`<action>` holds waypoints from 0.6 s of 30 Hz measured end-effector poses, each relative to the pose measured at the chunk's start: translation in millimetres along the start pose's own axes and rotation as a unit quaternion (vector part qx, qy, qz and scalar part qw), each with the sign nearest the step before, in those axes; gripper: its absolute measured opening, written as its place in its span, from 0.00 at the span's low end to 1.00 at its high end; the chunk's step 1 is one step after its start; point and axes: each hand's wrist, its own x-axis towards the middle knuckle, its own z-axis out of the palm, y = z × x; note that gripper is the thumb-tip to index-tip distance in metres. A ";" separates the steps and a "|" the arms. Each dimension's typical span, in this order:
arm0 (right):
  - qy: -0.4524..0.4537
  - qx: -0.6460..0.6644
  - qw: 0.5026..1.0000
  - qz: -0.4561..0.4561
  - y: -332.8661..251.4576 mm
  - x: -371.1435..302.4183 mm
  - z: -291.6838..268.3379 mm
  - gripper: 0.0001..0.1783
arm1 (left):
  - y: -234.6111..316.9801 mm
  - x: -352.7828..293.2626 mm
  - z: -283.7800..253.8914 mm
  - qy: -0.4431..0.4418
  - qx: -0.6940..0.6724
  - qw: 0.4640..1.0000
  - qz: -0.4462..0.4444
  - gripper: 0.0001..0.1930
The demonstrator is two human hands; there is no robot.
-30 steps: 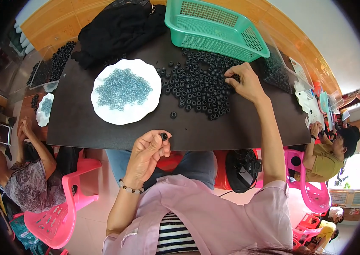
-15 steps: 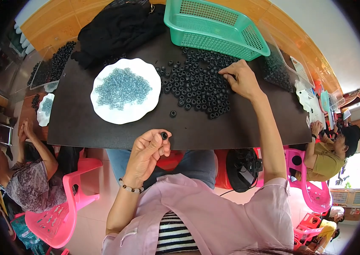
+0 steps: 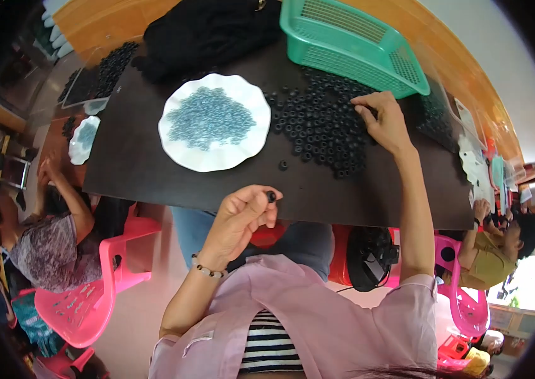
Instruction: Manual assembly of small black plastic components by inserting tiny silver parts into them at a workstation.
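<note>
My left hand (image 3: 245, 218) is raised at the near table edge, with a small black ring-shaped piece (image 3: 271, 196) pinched between thumb and forefinger. Over on the right, my right hand (image 3: 386, 123) reaches to the right edge of a spread heap of the same black pieces (image 3: 318, 129). Its thumb and forefinger are bent toward each other in a pinch; what lies between the tips, if anything, is too small to tell. One loose black piece (image 3: 283, 165) lies apart, nearer to me. Left of the heap, a white wavy-rimmed plate (image 3: 178, 150) carries a mound of small clear bluish pieces (image 3: 210, 117).
A green plastic basket (image 3: 356, 60) stands behind the heap. Black cloth (image 3: 207, 38) lies at the back left. A clear bin of dark pieces (image 3: 438, 123) borders the right side. People sit at left (image 3: 59, 243) and right (image 3: 494, 243), beside pink chairs (image 3: 106, 278).
The whole view has shifted, so the table and its things sit farther right in the picture. Both hands keep nearly the same poses and places; the left still pinches the black piece.
</note>
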 end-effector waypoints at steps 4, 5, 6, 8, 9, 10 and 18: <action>0.008 0.086 0.996 -0.035 -39.0 11.6 5.7 0.07 | -0.8 -0.1 -2.3 -0.009 0.003 1.000 -0.001 0.16; 0.000 0.102 0.992 -0.080 -47.1 14.7 9.4 0.08 | -0.2 -0.8 -0.9 0.003 -0.002 1.000 0.000 0.15; -0.008 0.118 0.985 -0.125 -54.2 17.5 13.3 0.08 | -0.4 -1.5 -1.2 0.004 -0.003 1.000 0.002 0.15; -0.011 0.109 0.983 -0.146 -62.9 24.2 20.2 0.08 | -0.5 -2.9 -1.9 0.006 -0.003 1.000 0.000 0.15; -0.012 0.103 0.984 -0.147 -65.6 27.9 22.0 0.08 | -0.5 -3.2 -2.3 0.005 -0.004 1.000 0.000 0.15; -0.013 0.097 0.984 -0.148 -66.3 31.8 23.3 0.08 | -0.8 -3.4 -2.9 0.001 0.001 1.000 0.002 0.15; -0.029 0.071 0.989 -0.125 -66.2 65.4 44.3 0.07 | -2.5 -3.8 -6.1 -0.005 -0.006 1.000 0.005 0.14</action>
